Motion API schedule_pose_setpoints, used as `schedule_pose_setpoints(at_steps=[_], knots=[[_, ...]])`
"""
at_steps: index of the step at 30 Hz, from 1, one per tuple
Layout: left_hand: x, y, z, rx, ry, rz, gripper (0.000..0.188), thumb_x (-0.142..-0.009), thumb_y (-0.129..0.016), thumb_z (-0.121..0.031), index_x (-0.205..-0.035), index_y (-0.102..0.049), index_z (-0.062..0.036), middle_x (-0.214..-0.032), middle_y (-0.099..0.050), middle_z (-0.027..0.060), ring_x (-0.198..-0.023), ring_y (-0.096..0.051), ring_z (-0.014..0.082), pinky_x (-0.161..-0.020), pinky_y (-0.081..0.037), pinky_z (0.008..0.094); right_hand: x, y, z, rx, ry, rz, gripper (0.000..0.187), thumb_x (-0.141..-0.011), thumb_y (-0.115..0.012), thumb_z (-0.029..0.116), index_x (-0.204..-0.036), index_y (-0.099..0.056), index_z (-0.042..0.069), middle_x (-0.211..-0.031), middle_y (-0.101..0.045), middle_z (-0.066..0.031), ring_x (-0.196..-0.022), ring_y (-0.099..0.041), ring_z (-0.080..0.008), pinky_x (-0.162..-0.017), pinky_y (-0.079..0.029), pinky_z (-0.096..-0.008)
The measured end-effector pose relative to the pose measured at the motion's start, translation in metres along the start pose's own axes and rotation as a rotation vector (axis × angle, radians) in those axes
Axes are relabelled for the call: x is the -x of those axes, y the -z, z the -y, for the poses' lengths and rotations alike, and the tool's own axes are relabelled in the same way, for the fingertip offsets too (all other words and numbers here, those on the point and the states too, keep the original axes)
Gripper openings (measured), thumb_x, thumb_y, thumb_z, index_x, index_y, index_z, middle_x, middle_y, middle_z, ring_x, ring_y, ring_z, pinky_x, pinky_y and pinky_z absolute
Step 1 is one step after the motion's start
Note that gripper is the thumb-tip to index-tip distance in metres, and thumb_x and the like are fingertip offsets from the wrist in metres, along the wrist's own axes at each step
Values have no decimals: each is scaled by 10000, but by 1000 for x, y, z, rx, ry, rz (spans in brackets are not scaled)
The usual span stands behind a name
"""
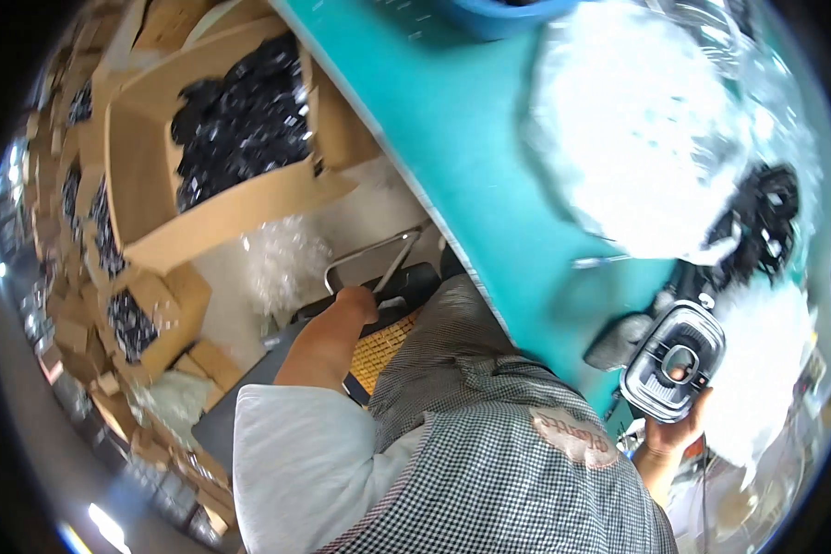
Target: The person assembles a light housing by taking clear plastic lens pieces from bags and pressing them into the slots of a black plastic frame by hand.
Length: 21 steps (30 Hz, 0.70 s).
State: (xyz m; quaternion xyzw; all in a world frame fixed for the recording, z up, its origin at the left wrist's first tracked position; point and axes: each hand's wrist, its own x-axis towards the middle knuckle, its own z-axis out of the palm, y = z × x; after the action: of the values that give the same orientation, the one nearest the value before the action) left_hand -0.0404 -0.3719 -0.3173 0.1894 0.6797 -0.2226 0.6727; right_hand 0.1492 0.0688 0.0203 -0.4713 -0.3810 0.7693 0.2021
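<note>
Clearly, in the head view, the right hand has its grip closed on a black oval part near the lower end of the teal desk, a fingertip showing through its round opening, just beside a grey rounded lump. Meanwhile the left hand hangs off the desk's left long edge, by a black seat, its fingers hidden, so I cannot tell its grip; a white plastic bag covers the desk's upper right.

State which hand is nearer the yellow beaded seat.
Left: the left hand is beside the yellow beaded seat; the right hand is across the body, holding a black plastic housing.
</note>
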Motion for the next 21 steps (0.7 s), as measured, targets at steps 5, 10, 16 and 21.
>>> schedule_pose_setpoints(at_steps=[5,10,16,21], knots=[[23,113,-33,-35,-43,-29,552,-742,-685,-363,-1193,-649,-47,-1224,-632,152,-1088,-635,262,-900,-508,351,7,35,-7,-101,127,50,456,-975,-496,391,-1183,-573,-7,-1077,-648,-206,-936,-653,-301,-830,-555,-454],[-27,143,-13,-100,-122,-165,610,-686,-719,-420,-1177,-660,-64,-1254,-606,180,-1171,-572,301,-960,-469,378,10,52,-12,-174,223,67,548,-979,-459,427,-1332,-454,7,-1043,-659,-166,-940,-650,-295,-837,-542,-462],[-68,153,-19,-457,-122,-165,514,-686,-689,-301,-1160,-679,-105,-1182,-641,187,-1102,-614,293,-926,-487,373,6,62,-61,-315,367,160,534,-1000,-393,442,-1292,-497,7,-1080,-640,-190,-944,-651,-314,-831,-543,-448],[-5,165,-53,-512,-75,-259,466,-720,-606,-285,-1102,-690,-32,-1187,-630,206,-1125,-604,312,-931,-486,373,-22,40,-120,-313,563,225,556,-1008,-362,433,-1288,-463,-36,-1096,-636,-192,-935,-657,-309,-839,-551,-430]])
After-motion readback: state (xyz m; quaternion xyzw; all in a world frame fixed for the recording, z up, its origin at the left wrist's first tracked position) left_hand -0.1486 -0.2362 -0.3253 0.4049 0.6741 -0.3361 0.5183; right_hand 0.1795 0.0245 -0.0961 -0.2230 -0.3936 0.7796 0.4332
